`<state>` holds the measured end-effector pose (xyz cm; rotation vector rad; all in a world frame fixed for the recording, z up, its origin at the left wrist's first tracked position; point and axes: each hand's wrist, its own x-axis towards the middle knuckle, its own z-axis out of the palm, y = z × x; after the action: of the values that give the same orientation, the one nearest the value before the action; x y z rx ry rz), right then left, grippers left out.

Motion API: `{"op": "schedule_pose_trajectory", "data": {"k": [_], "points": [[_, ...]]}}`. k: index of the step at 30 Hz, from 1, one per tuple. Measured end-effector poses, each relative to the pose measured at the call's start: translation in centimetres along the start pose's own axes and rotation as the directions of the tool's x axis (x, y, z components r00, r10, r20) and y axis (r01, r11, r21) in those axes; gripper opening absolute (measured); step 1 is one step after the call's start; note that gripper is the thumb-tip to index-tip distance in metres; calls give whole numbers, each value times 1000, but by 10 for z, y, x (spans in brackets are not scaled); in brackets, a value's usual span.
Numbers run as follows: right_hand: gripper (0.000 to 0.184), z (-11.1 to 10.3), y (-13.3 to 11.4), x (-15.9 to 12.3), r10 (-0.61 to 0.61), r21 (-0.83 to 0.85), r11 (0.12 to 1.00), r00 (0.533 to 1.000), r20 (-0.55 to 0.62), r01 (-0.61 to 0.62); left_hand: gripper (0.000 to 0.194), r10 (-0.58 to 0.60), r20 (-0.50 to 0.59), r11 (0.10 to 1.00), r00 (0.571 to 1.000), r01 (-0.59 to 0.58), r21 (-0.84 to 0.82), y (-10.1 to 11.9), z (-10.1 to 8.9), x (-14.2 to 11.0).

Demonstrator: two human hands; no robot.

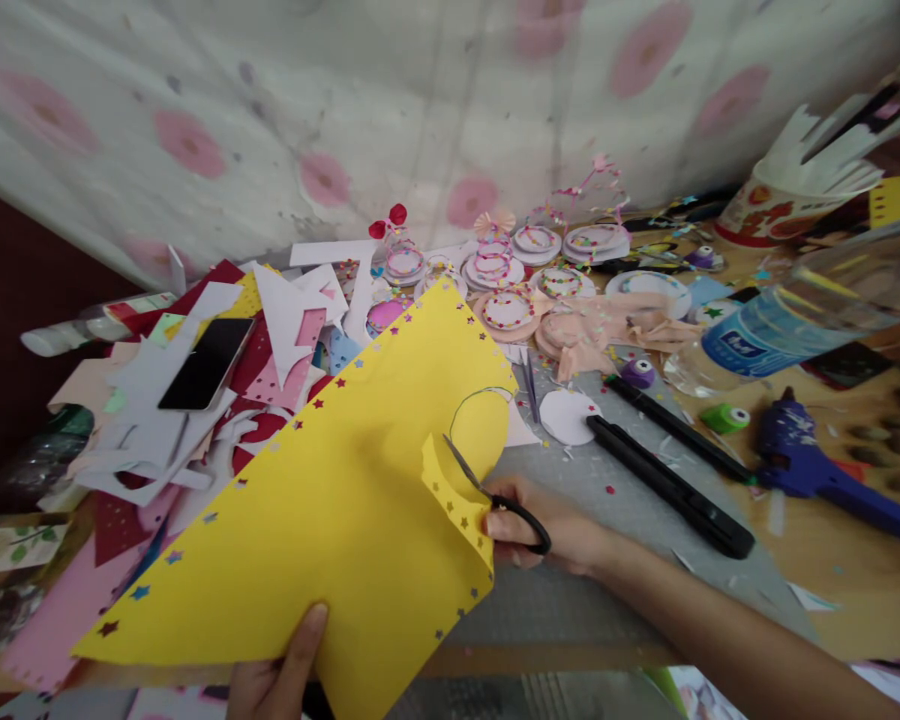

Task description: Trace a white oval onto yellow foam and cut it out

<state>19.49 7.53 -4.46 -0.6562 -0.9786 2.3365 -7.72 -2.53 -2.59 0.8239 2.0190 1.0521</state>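
A large sheet of yellow paper (345,480) with star-shaped holes along its edges spans the middle of the view. My left hand (281,665) grips its lower edge, thumb on top and the other fingers mostly hidden beneath. My right hand (544,525) holds black-handled scissors (521,520), whose blade lies on the yellow paper within a cut. The cut follows a drawn round outline near the sheet's right side. Beside the cut, a strip of the paper curls up over my right fingers. A white paper circle (568,416) lies on the grey mat (630,560) just beyond.
Paper scraps and a phone (207,364) pile up at left. Small beaded paper pieces (506,310) stand behind the sheet. To the right are a black utility knife (667,485), a blue glue gun (817,470), a clear bottle (765,335) and a paper cup (769,205).
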Motion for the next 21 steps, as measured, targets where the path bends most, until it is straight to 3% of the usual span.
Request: {"op": "schedule_pose_trajectory", "data": {"k": [7, 10, 21], "points": [[55, 4, 0, -1, -51, 1, 999, 997, -52, 51, 63, -128, 14, 987, 992, 128, -93, -8, 9, -5], [57, 5, 0, -1, -57, 1, 998, 996, -76, 57, 62, -104, 45, 992, 994, 107, -67, -8, 11, -10], [53, 3, -5, -3, -16, -22, 1000, 998, -55, 15, 58, -44, 2, 998, 999, 43, 50, 0, 8, -15]]}}
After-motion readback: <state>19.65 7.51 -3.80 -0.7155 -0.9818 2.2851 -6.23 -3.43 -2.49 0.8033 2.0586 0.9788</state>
